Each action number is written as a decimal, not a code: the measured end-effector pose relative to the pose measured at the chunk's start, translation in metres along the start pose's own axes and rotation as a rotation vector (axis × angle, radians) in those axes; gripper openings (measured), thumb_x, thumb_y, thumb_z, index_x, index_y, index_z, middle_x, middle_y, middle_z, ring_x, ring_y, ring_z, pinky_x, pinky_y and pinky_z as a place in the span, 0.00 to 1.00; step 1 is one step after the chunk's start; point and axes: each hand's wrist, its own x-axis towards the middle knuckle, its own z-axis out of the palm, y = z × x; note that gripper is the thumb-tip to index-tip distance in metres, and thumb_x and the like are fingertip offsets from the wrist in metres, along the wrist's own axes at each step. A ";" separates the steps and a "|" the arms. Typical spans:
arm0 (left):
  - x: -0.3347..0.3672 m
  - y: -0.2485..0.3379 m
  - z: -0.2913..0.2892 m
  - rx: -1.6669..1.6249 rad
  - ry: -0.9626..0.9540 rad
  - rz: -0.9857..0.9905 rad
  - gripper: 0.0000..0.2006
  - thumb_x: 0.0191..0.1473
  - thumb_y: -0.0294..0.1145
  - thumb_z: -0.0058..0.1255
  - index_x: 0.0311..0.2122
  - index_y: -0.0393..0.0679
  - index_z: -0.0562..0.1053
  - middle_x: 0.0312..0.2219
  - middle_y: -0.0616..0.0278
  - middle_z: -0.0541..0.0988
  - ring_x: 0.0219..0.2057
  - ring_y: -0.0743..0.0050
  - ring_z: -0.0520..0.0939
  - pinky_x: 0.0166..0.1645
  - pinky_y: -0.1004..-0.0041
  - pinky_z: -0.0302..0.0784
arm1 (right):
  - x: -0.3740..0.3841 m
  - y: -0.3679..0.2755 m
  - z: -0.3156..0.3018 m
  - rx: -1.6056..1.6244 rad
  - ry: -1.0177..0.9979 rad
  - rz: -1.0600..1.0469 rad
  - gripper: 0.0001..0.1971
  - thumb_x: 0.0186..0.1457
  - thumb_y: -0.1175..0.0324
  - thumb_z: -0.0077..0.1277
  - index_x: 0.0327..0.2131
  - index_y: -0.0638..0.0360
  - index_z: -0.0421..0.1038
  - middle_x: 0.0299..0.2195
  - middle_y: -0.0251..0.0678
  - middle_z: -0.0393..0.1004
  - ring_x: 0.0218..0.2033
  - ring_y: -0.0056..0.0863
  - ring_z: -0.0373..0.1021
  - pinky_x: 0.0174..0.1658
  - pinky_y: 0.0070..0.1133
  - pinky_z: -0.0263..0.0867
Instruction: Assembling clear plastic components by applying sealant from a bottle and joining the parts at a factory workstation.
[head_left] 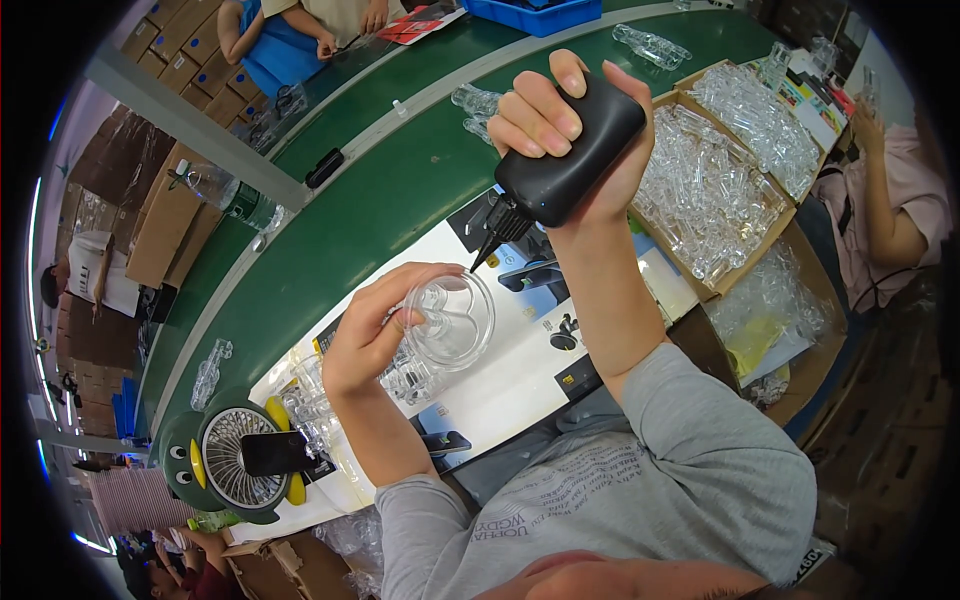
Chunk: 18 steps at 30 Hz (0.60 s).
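Observation:
My left hand holds up a clear round cup-like part by its side, with curved dividers visible inside its rim. Wrapped around a black squeeze bottle are the fingers of my right hand. The bottle is tilted nozzle-down, and its thin black tip is at the upper edge of the clear part, near my left fingertips; whether it touches cannot be made out. Below the left hand, several clear parts lie on a printed sheet spread over the green table.
Cardboard boxes of small clear parts stand on the right, above a box of plastic bags. A penguin-shaped fan sits at lower left. A water bottle is by the post. Other people work across the table and at right.

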 end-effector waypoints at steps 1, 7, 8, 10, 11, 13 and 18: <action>0.000 0.000 0.000 -0.002 -0.026 0.004 0.20 0.53 0.35 0.44 0.47 0.30 0.68 0.41 0.47 0.75 0.44 0.54 0.75 0.50 0.67 0.67 | 0.000 0.000 0.000 0.008 -0.010 0.004 0.13 0.56 0.57 0.35 0.24 0.54 0.57 0.15 0.26 0.56 0.17 0.17 0.54 0.27 0.16 0.54; 0.002 -0.004 0.000 0.027 -0.096 0.037 0.19 0.57 0.37 0.40 0.46 0.31 0.69 0.41 0.47 0.75 0.44 0.54 0.76 0.50 0.67 0.67 | 0.000 0.001 0.002 0.031 -0.030 0.029 0.13 0.56 0.57 0.35 0.24 0.53 0.57 0.15 0.26 0.57 0.17 0.16 0.55 0.27 0.16 0.55; 0.002 -0.004 0.000 0.022 -0.106 0.040 0.19 0.57 0.37 0.40 0.46 0.31 0.69 0.41 0.47 0.75 0.44 0.53 0.76 0.49 0.66 0.68 | 0.000 0.001 0.003 0.031 -0.030 0.029 0.13 0.56 0.57 0.35 0.24 0.53 0.57 0.15 0.26 0.57 0.17 0.16 0.55 0.27 0.16 0.55; 0.003 -0.004 0.001 0.016 -0.118 0.044 0.19 0.57 0.37 0.40 0.46 0.31 0.69 0.41 0.47 0.75 0.43 0.53 0.77 0.49 0.66 0.69 | 0.000 0.000 0.002 0.042 -0.047 0.044 0.13 0.56 0.57 0.35 0.24 0.53 0.57 0.15 0.26 0.57 0.17 0.16 0.55 0.27 0.17 0.56; 0.003 -0.004 0.001 0.006 -0.127 0.046 0.19 0.57 0.37 0.40 0.46 0.31 0.69 0.41 0.47 0.75 0.43 0.53 0.77 0.49 0.66 0.69 | 0.001 0.000 0.002 0.041 -0.046 0.043 0.13 0.56 0.57 0.35 0.24 0.53 0.57 0.15 0.26 0.57 0.17 0.16 0.55 0.27 0.17 0.56; 0.003 -0.004 0.002 -0.012 -0.143 0.049 0.19 0.57 0.37 0.40 0.46 0.31 0.69 0.41 0.47 0.75 0.43 0.54 0.77 0.49 0.66 0.69 | 0.001 0.001 0.002 0.065 -0.062 0.061 0.13 0.56 0.57 0.35 0.24 0.53 0.57 0.15 0.26 0.58 0.17 0.17 0.56 0.27 0.17 0.56; 0.003 -0.002 0.001 -0.002 -0.178 0.040 0.21 0.58 0.39 0.39 0.46 0.31 0.69 0.41 0.47 0.75 0.42 0.53 0.77 0.48 0.67 0.71 | 0.001 0.003 0.004 0.083 -0.061 0.077 0.13 0.57 0.57 0.34 0.24 0.53 0.57 0.15 0.27 0.58 0.16 0.17 0.56 0.27 0.17 0.56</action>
